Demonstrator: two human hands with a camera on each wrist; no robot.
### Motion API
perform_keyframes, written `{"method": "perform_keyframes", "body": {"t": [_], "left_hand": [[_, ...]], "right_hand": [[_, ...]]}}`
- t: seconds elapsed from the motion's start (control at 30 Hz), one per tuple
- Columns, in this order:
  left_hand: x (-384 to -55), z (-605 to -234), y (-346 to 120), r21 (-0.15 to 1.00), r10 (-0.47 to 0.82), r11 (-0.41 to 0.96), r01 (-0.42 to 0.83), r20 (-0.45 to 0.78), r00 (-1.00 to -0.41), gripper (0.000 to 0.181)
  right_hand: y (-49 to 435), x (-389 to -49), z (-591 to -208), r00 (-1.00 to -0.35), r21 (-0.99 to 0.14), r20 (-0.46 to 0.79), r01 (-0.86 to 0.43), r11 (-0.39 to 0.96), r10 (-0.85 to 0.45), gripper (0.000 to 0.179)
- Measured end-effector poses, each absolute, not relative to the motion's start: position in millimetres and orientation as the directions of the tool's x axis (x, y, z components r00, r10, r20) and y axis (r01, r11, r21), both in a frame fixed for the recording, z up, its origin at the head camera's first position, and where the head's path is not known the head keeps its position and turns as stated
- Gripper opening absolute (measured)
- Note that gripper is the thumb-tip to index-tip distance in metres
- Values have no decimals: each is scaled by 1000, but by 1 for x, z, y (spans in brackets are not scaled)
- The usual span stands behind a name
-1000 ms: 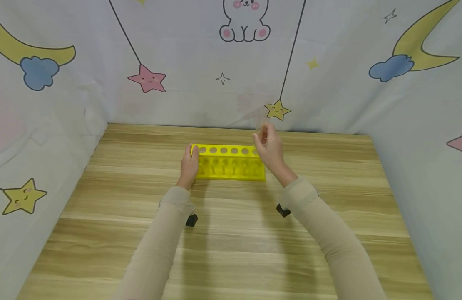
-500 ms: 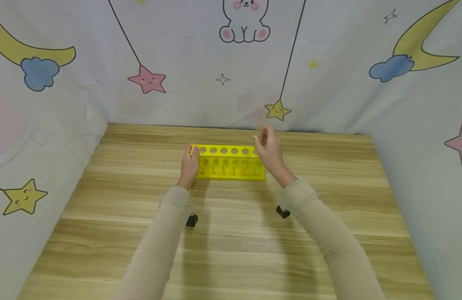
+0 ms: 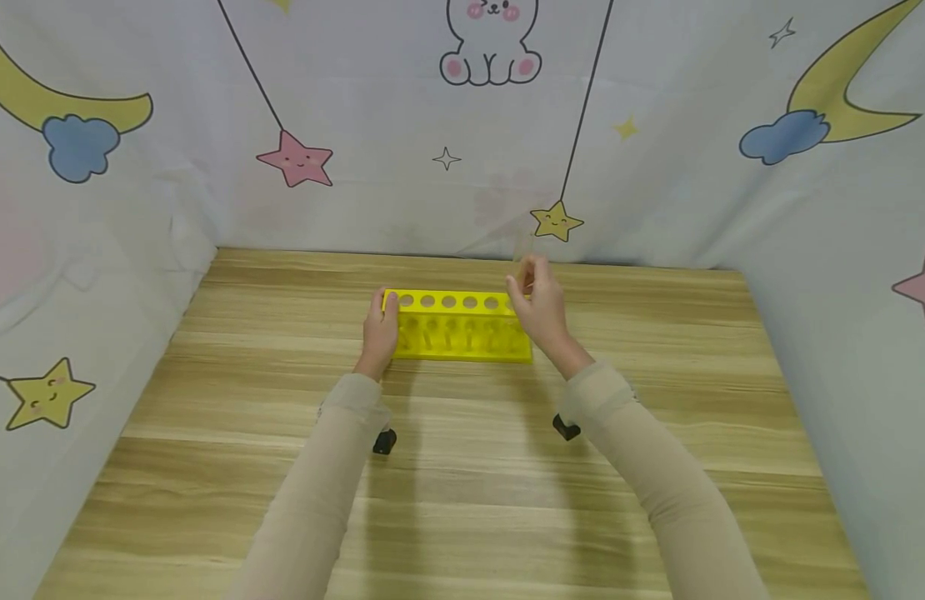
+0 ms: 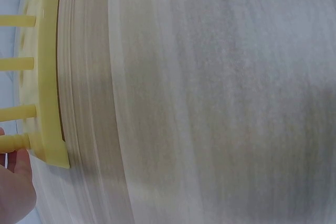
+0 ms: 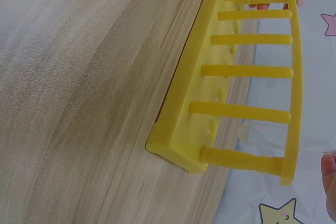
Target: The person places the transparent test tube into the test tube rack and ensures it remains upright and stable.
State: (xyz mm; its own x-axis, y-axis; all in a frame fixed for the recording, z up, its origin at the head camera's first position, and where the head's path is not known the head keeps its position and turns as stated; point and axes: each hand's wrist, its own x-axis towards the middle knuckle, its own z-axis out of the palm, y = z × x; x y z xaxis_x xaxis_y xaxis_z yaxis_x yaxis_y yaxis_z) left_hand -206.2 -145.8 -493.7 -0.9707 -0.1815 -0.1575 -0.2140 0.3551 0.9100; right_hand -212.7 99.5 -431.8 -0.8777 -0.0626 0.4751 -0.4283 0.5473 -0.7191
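Observation:
A yellow test tube rack (image 3: 462,337) stands on the wooden table, with a row of holes along its top plate. My left hand (image 3: 380,333) grips the rack's left end; in the left wrist view its fingers (image 4: 21,166) lie by the end post. Above the rack's right end, my right hand (image 3: 541,304) pinches a clear test tube (image 3: 523,248), upright and faint against the cloth. In the right wrist view, the tube's rounded bottom (image 5: 244,132) shows faintly below the level of the top plate (image 5: 295,77). The hand covers the rightmost hole in the head view.
White cloth walls (image 3: 402,200) printed with stars and moons rise behind the table (image 3: 477,467) and on both sides. Small black wrist-camera parts (image 3: 384,441) hang under each sleeve.
My right hand has sunk slightly toward the rack with the test tube. The left hand and the rack stay in place.

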Motion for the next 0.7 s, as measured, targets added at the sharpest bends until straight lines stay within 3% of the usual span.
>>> {"method": "perform_keyframes", "body": {"t": [0.7], "left_hand": [[-206,-494,-146,918,-173,328,-222,-172,-970,56]], "right_hand": [[101,-209,-442,-888,-709,453,-410,574,-76,20]]}}
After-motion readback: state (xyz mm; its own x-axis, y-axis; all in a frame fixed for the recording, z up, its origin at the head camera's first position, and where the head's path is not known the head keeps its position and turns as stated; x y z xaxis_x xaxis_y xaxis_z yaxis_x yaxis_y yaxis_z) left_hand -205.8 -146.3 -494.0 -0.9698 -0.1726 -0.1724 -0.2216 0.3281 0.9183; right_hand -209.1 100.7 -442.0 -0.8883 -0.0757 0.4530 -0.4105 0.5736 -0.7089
